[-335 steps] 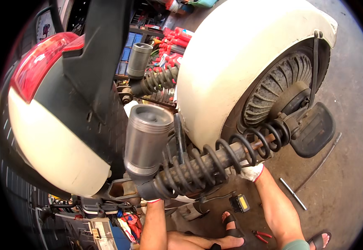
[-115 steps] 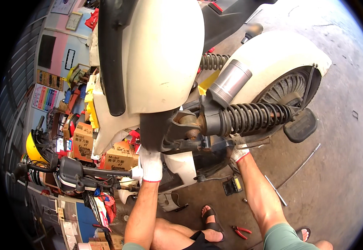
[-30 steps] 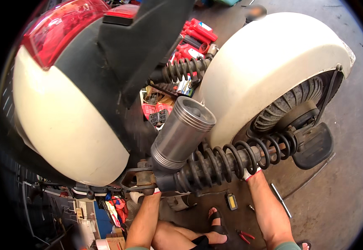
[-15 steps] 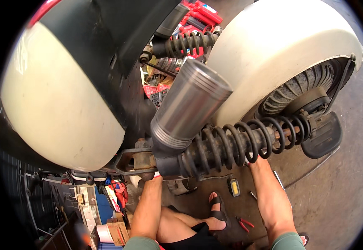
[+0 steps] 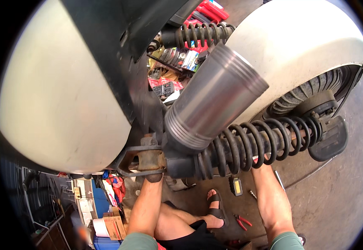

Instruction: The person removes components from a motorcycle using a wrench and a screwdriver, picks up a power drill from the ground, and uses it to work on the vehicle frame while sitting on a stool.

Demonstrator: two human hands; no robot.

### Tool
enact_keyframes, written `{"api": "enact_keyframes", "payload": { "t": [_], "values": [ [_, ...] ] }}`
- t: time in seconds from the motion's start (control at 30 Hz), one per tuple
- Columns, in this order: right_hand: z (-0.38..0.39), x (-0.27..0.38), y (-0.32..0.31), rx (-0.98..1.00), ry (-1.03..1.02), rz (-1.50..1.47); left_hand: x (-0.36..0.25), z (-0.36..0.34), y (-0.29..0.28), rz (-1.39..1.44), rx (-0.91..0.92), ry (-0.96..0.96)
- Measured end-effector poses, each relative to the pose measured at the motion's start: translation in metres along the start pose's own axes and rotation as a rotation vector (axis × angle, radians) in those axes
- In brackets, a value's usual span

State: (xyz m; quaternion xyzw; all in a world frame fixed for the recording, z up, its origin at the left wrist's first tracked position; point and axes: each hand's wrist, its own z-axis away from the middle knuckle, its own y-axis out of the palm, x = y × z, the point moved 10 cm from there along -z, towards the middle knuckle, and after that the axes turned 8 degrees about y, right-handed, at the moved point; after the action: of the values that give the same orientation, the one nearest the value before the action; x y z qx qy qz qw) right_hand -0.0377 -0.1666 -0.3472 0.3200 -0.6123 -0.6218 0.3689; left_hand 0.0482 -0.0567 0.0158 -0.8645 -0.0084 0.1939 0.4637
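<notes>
A shock absorber with a black coil spring (image 5: 248, 143) and a silver reservoir cylinder (image 5: 217, 98) spans the middle of the view. Its left end is bolted in a rusty bracket (image 5: 150, 160). My left forearm (image 5: 146, 204) reaches up behind that bracket, which hides the left hand. Behind the coils is my right hand (image 5: 267, 162), mostly covered, with its fingers out of sight. A small red-and-white bit shows beside it, too little to name. Whether either hand grips anything is hidden.
A cream body panel (image 5: 60, 96) rises at left, and a cream fender (image 5: 302, 37) covers the tyre (image 5: 308, 89) at right. A second spring shock (image 5: 204, 34) sits farther off. Red-handled pliers (image 5: 243, 222) and a work light (image 5: 235, 186) lie on the floor beside my sandalled foot (image 5: 215, 206).
The view has shifted, so the shock, bracket and fender appear farther right and the cylinder looks larger. Both arms stay in nearly the same place behind the shock.
</notes>
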Motion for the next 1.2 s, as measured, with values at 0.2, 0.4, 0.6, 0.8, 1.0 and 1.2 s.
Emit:
{"api": "enact_keyframes", "payload": {
  "t": [0.2, 0.4, 0.6, 0.8, 1.0, 1.2],
  "values": [
    [0.023, -0.014, 0.038, -0.004, -0.047, -0.5, -0.067, 0.008, -0.005, -0.71, 0.26, 0.453],
    [-0.013, -0.054, -0.035, -0.093, 0.129, 0.066, -0.085, 0.017, 0.042, -1.042, 0.335, 0.757],
    [0.013, -0.02, 0.035, 0.056, 0.078, -0.305, -0.097, 0.014, 0.025, -1.177, 0.344, 0.825],
    [0.011, -0.011, 0.009, 0.158, 0.046, -0.394, -0.093, 0.015, 0.037, -1.148, 0.327, 0.856],
    [0.01, -0.008, 0.019, 0.074, 0.079, -0.38, -0.093, 0.015, 0.038, -1.168, 0.32, 0.872],
    [0.018, -0.022, 0.031, 0.017, 0.113, -0.412, -0.094, 0.02, 0.036, -1.217, 0.314, 0.887]
  ]
}}
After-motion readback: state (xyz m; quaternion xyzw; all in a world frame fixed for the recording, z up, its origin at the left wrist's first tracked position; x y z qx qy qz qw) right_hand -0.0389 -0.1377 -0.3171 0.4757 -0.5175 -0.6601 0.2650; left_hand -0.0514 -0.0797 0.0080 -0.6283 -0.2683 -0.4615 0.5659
